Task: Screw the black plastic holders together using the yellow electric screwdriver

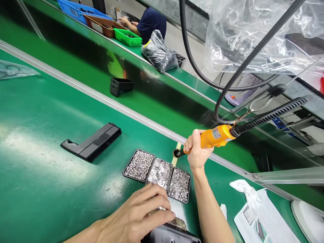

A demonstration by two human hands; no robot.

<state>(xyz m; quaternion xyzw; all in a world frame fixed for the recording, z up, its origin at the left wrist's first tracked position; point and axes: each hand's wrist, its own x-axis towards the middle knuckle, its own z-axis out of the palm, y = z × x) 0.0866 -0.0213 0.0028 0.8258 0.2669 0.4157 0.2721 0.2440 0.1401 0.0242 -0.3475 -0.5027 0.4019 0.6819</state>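
Note:
My right hand [197,148] is wrapped around a yellow electric screwdriver [217,135], held tilted. Its tip reaches into a small round dark cup [176,153] beside a strip of pale tape [174,161]. At the bottom edge my left hand [144,212] curls its fingers over a black plastic housing [172,234], which is partly cut off by the frame. Just beyond my left fingers sit a tray of small metal pieces [139,164], a tray of flat washers [160,172] and another tray of small metal pieces [179,184].
An L-shaped black plastic part [93,142] lies on the green table at left. Another black part [121,86] rests on the green belt beyond the metal rail [101,98]. Papers [265,216] lie at right. Overhead hangs a thick black cable [187,44]. A co-worker [153,23] sits across.

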